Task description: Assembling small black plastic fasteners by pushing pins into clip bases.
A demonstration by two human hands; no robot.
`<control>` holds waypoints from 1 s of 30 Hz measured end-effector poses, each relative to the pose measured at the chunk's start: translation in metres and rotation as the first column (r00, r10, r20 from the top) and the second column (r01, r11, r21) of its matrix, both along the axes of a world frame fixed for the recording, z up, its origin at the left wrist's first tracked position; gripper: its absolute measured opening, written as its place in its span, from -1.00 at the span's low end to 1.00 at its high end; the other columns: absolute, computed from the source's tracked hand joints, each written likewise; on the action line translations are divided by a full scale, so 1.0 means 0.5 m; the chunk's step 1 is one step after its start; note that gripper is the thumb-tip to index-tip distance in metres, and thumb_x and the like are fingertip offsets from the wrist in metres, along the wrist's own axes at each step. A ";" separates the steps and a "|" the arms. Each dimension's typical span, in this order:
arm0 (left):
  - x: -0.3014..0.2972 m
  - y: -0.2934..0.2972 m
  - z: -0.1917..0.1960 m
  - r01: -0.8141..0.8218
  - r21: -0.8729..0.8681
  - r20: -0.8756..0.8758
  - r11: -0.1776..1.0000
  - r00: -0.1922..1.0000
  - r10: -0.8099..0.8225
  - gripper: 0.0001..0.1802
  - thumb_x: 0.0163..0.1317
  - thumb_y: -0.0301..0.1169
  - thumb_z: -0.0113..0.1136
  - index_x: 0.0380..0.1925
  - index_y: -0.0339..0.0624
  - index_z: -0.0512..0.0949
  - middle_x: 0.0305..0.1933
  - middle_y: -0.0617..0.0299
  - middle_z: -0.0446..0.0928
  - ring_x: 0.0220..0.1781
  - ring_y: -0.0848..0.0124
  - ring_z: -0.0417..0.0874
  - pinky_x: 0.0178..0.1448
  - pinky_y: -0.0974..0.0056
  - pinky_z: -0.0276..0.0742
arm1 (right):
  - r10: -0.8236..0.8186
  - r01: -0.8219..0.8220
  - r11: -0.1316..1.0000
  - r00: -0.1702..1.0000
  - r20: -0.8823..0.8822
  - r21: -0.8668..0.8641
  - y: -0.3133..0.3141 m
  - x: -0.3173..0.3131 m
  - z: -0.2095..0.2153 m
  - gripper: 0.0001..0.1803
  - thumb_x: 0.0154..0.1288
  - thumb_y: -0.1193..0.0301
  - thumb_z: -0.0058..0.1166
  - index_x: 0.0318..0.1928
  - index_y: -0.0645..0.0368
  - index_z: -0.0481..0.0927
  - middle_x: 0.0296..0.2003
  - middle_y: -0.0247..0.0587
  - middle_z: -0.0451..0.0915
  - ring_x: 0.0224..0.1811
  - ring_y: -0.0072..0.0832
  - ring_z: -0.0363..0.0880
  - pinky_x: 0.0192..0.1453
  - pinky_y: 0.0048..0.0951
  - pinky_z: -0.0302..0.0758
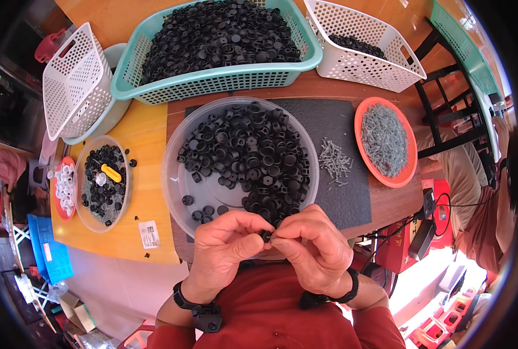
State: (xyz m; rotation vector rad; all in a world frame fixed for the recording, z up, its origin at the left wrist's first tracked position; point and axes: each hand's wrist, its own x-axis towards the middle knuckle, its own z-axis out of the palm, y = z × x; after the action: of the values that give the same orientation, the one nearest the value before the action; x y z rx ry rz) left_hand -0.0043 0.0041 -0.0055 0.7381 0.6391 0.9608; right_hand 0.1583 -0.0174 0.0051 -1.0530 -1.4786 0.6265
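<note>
- While my left hand [227, 250] grips a small black piece [265, 235] between thumb and forefinger, my right hand [316, 247] meets it from the other side, fingertips pinched on what looks like a small metal pin [273, 237] (my fingers cover most of it).
- Because both wrists come in low and the fingertips meet in front of my red shirt [276, 302], I judge that each hand can steady the other.
- The black piece sits just over the near rim of the big clear tub [210, 189], probably so that anything dropped falls among the black caps [265, 139] heaped inside.
- To the right, loose pins [334, 161] lie scattered on a dark mat [349, 203]; spread thin like that, they should be easier to pick up singly than from the pile [385, 139] in the orange dish [411, 166].
- Behind the tub, the teal basket [212, 72] holds a far larger heap of black parts [224, 41], likely set back because it's bulky.
- On the table's [148, 125] left, a smaller clear tub [128, 195] holds mixed bits and a yellow piece [111, 173], beside a dish of white pieces [66, 189], each presumably contained to prevent mixing.
</note>
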 end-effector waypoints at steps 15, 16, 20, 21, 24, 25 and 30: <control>-0.005 -0.002 0.005 -0.023 0.083 -0.083 0.996 0.996 0.030 -0.75 0.18 -0.45 0.24 -0.19 -0.39 0.53 -0.24 0.21 0.55 -0.20 0.51 0.56 -0.05 0.43 0.49 | -0.017 -0.012 0.989 0.982 0.188 0.148 0.010 -0.007 -0.001 -0.78 -0.11 0.64 0.28 -0.37 0.30 0.56 -0.47 -0.13 0.57 -0.51 -0.34 0.50 -0.46 -0.45 0.42; -0.005 -0.003 0.004 -0.028 0.060 -0.069 0.998 0.997 0.032 -0.75 0.18 -0.45 0.24 -0.19 -0.39 0.53 -0.24 0.21 0.55 -0.20 0.51 0.56 -0.05 0.42 0.50 | -0.018 -0.012 0.987 0.982 0.188 0.158 0.012 -0.007 -0.001 -0.77 -0.12 0.65 0.28 -0.37 0.31 0.56 -0.47 -0.12 0.57 -0.53 -0.34 0.50 -0.47 -0.44 0.41; -0.013 -0.005 -0.004 -0.061 0.044 -0.061 0.997 0.996 0.064 -0.75 0.17 -0.47 0.25 -0.19 -0.39 0.54 -0.24 0.20 0.56 -0.20 0.50 0.57 -0.05 0.41 0.50 | 0.028 -0.061 0.977 0.986 0.163 0.203 0.026 -0.012 -0.010 -0.70 -0.18 0.71 0.26 -0.32 0.36 0.55 -0.44 -0.08 0.54 -0.53 -0.29 0.46 -0.52 -0.45 0.40; -0.014 -0.004 -0.006 -0.063 0.044 -0.062 0.997 0.996 0.066 -0.75 0.17 -0.47 0.25 -0.19 -0.39 0.54 -0.24 0.20 0.56 -0.20 0.50 0.57 -0.05 0.41 0.50 | 0.039 -0.074 0.975 0.985 0.170 0.208 0.031 -0.014 -0.010 -0.69 -0.19 0.71 0.26 -0.32 0.37 0.55 -0.45 -0.08 0.53 -0.53 -0.29 0.46 -0.52 -0.44 0.40; -0.020 0.001 -0.006 -0.129 0.081 -0.061 0.988 0.989 0.134 -0.74 0.14 -0.46 0.27 -0.21 -0.40 0.53 -0.25 0.18 0.57 -0.22 0.50 0.57 -0.07 0.40 0.51 | 0.064 -0.103 0.971 0.982 0.180 0.217 0.043 -0.023 -0.009 -0.68 -0.20 0.71 0.26 -0.31 0.36 0.55 -0.45 -0.08 0.53 -0.53 -0.28 0.45 -0.52 -0.43 0.40; -0.024 0.002 -0.004 -0.142 0.054 -0.065 0.988 0.987 0.145 -0.74 0.14 -0.46 0.28 -0.22 -0.40 0.53 -0.25 0.16 0.57 -0.23 0.49 0.58 -0.08 0.40 0.52 | 0.072 -0.112 0.969 0.980 0.184 0.218 0.046 -0.025 -0.009 -0.67 -0.21 0.70 0.27 -0.30 0.36 0.56 -0.45 -0.07 0.53 -0.53 -0.27 0.45 -0.51 -0.42 0.40; -0.060 0.016 0.001 -0.278 0.032 -0.014 0.960 0.960 0.278 -0.73 0.14 -0.43 0.27 -0.22 -0.40 0.52 -0.27 0.12 0.58 -0.29 0.42 0.63 -0.14 0.39 0.55 | 0.107 -0.137 0.984 0.966 0.236 0.114 0.063 -0.024 0.019 -0.65 -0.19 0.66 0.28 -0.26 0.32 0.57 -0.39 -0.08 0.53 -0.47 -0.24 0.46 -0.45 -0.37 0.42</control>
State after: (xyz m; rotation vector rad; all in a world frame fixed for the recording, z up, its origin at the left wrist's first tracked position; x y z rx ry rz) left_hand -0.0345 0.0120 -0.0050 0.6947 0.7600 1.2251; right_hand 0.1465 0.0139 0.0146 -0.9631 -1.7723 0.4993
